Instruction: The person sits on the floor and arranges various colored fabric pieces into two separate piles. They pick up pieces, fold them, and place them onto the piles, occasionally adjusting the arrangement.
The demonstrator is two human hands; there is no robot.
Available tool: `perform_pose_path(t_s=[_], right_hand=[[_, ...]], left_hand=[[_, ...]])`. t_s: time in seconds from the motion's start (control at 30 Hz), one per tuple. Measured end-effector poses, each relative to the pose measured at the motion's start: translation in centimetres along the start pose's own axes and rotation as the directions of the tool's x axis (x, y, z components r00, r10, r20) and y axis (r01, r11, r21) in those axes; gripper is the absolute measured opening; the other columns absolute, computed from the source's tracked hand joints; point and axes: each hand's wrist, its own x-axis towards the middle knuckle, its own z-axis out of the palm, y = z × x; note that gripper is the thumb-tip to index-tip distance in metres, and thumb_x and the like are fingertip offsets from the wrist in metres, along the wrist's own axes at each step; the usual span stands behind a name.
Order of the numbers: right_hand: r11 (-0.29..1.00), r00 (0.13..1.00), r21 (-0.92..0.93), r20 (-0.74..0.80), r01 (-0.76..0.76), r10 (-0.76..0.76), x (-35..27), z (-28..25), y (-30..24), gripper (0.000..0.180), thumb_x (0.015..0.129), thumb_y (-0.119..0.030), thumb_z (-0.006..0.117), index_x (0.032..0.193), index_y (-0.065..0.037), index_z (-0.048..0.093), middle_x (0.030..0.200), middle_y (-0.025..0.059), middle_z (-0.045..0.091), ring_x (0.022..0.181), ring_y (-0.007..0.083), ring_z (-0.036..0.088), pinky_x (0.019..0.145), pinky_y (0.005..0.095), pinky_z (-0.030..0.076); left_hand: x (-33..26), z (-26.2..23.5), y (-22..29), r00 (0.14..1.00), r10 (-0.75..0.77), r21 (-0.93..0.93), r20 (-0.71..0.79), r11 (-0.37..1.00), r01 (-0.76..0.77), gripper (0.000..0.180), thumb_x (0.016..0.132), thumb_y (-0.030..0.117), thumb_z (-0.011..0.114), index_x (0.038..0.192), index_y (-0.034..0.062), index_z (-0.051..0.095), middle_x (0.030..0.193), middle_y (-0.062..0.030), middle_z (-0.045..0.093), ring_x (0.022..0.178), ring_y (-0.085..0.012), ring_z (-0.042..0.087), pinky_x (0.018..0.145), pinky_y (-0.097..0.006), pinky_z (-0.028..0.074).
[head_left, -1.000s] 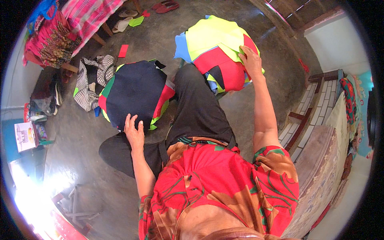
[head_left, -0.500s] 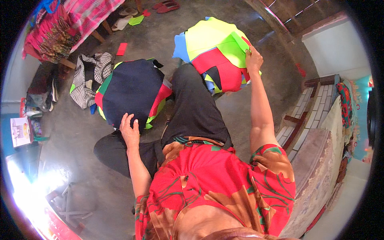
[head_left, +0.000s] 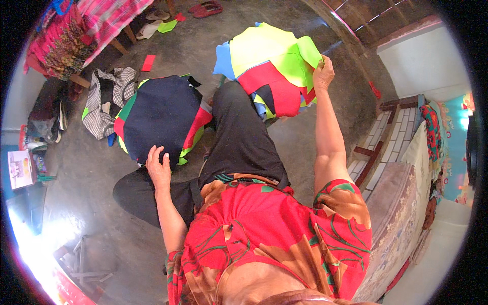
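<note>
On the floor beyond my legs sit two rounded heaps of cloth pieces. The right heap (head_left: 259,48) is topped with yellow, lime green and red cloth, with blue corners poking out. At its right edge, my right hand (head_left: 323,75) pinches a lime green cloth piece (head_left: 308,53), part of which stands up from the heap. A large navy piece covers the left heap (head_left: 161,114), with red, green and lime edges showing around it. My left hand (head_left: 158,168) rests at the near edge of the navy cloth, fingers apart and slightly bent, holding nothing.
A checked grey-and-white cloth (head_left: 104,107) lies left of the navy heap, near a small red scrap (head_left: 148,63). Shoes (head_left: 206,8) and scraps are at the back, by a pink-draped piece of furniture (head_left: 109,25). A wooden frame (head_left: 378,142) and mattress (head_left: 391,203) stand at right.
The lime green piece under my right hand now stands up more, and the red at its tip no longer shows. My left hand stays by the navy heap. The whole view has shifted slightly.
</note>
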Motion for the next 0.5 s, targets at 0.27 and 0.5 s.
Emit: perform_pose_path(t_s=[0.27, 0.5], right_hand=[[0.936, 0.956, 0.256, 0.227, -0.243, 0.186, 1.3, -3.5, -2.5, 0.035, 0.08, 0.008, 0.05, 0.104, -0.013, 0.067, 0.089, 0.0048, 0.068, 0.071, 0.0111, 0.06, 0.065, 0.0252, 0.046], [0.544, 0.843, 0.68, 0.528, -0.492, 0.102, -2.3, -4.0, -14.3, 0.039, 0.085, 0.012, 0.039, 0.105, -0.007, 0.066, 0.085, -0.0022, 0.063, 0.068, 0.0041, 0.053, 0.061, 0.0177, 0.042]], left_hand=[[0.0, 0.3, 0.0, 1.0, 0.026, -0.018, -0.005, 0.999, -0.026, 0.027, 0.081, 0.007, 0.064, 0.107, 0.0054, 0.063, 0.124, -0.0159, 0.056, 0.116, -0.0318, 0.052, 0.101, -0.038, 0.039], [0.3, 0.4, 1.6, 0.986, -0.08, -0.517, 0.149, 0.844, 0.147, 0.024, 0.086, 0.01, 0.062, 0.109, -0.0001, 0.062, 0.11, -0.0107, 0.063, 0.103, -0.0203, 0.06, 0.093, -0.032, 0.045]])
